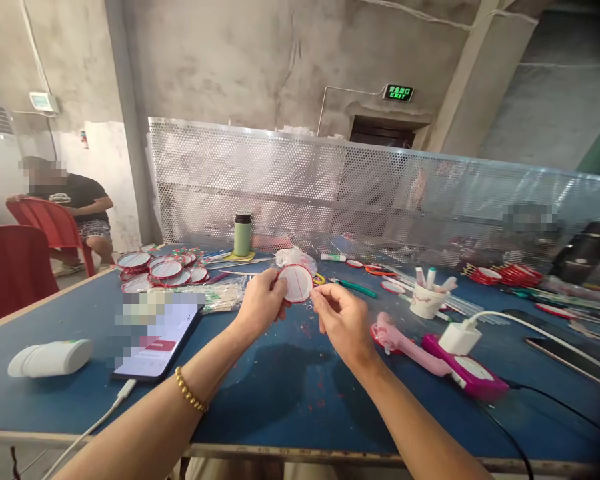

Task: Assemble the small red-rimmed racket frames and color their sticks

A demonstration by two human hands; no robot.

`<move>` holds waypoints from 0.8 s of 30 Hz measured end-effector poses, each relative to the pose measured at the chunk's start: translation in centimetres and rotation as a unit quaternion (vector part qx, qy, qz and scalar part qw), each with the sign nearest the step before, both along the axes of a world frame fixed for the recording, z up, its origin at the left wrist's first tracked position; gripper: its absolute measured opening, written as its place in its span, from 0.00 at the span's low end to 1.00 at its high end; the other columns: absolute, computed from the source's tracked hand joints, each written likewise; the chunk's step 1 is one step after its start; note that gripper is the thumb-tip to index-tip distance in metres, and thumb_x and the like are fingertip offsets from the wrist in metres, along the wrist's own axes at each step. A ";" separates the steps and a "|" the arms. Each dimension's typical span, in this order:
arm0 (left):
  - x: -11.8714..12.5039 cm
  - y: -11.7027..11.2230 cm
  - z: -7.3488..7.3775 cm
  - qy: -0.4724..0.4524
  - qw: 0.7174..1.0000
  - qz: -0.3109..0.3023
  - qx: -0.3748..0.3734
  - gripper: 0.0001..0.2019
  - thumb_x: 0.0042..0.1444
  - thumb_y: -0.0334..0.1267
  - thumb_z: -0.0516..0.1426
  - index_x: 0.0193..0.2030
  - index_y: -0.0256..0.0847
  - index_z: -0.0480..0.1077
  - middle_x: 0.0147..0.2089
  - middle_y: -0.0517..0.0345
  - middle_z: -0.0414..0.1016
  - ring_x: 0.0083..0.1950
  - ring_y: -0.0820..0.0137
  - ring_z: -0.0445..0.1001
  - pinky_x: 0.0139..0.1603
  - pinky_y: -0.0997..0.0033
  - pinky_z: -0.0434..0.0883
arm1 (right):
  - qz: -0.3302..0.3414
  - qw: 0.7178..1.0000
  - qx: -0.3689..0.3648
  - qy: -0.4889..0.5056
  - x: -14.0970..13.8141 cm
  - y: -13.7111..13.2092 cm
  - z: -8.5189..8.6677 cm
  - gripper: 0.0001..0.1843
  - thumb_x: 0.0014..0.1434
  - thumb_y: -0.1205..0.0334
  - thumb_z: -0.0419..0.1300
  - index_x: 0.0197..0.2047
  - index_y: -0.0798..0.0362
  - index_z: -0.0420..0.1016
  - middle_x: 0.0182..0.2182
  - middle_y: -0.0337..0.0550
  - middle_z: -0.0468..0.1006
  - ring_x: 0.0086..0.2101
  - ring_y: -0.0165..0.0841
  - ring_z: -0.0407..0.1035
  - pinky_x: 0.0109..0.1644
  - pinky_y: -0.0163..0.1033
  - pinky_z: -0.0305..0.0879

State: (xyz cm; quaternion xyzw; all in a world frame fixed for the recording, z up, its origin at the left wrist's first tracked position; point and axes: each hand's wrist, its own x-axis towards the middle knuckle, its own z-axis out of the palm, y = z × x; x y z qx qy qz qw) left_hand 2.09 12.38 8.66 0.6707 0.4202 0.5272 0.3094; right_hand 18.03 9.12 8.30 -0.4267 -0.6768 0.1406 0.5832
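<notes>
My left hand (266,297) is closed on the left edge of a small round white disc (296,284) with a red rim, held up above the blue table (260,400). A thin reddish line crosses the disc's face. At the disc's lower right edge, my right hand (344,319) is closed in a pinch of thumb and forefinger. Whatever lies between those fingertips is too small to make out. Behind the hands lie a clear plastic bag (295,259) and green-handled pliers (355,288).
Red-rimmed discs (166,269) pile up at left, near a charging phone (160,343) and white bottle (50,359). Right are a pink hand-held tool (410,350), purple power strip (473,373) and cup of markers (427,301). A green flask (243,235) stands behind; a person (80,197) sits far left.
</notes>
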 end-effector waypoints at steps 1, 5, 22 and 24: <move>0.0 0.0 0.0 0.002 1.000 0.002 0.007 0.08 0.57 0.37 0.48 0.28 0.41 0.62 0.20 0.63 0.71 0.14 0.75 0.67 0.15 0.78 0.60 | 0.000 1.000 0.001 -0.011 -0.1 0.0 0.0 0.15 0.60 0.51 0.58 0.30 0.54 0.73 0.18 0.34 0.68 0.17 0.26 0.60 0.22 0.32 0.57; 0.1 0.0 -0.1 0.013 1.000 0.008 0.026 0.08 0.58 0.37 0.48 0.28 0.41 0.62 0.16 0.65 0.68 0.14 0.74 0.66 0.17 0.78 0.60 | -0.012 0.998 0.021 -0.061 -0.3 0.0 -0.4 0.13 0.61 0.56 0.57 0.29 0.53 0.73 0.19 0.36 0.70 0.19 0.27 0.62 0.24 0.32 0.58; 0.6 -0.7 -0.2 0.018 0.999 0.000 0.038 0.10 0.59 0.38 0.49 0.26 0.43 0.59 0.14 0.66 0.66 0.14 0.74 0.65 0.17 0.77 0.61 | -0.108 0.983 0.055 -0.139 -0.5 0.9 -1.6 0.07 0.58 0.63 0.57 0.29 0.52 0.73 0.23 0.40 0.77 0.22 0.30 0.68 0.28 0.33 0.60; 0.7 -0.6 -0.2 0.011 0.999 -0.006 0.034 0.10 0.59 0.38 0.49 0.26 0.42 0.60 0.14 0.66 0.67 0.14 0.73 0.66 0.17 0.77 0.62 | -0.111 0.985 0.040 -0.124 -0.6 0.8 -1.4 0.07 0.57 0.63 0.57 0.28 0.52 0.72 0.21 0.39 0.76 0.21 0.29 0.67 0.26 0.32 0.59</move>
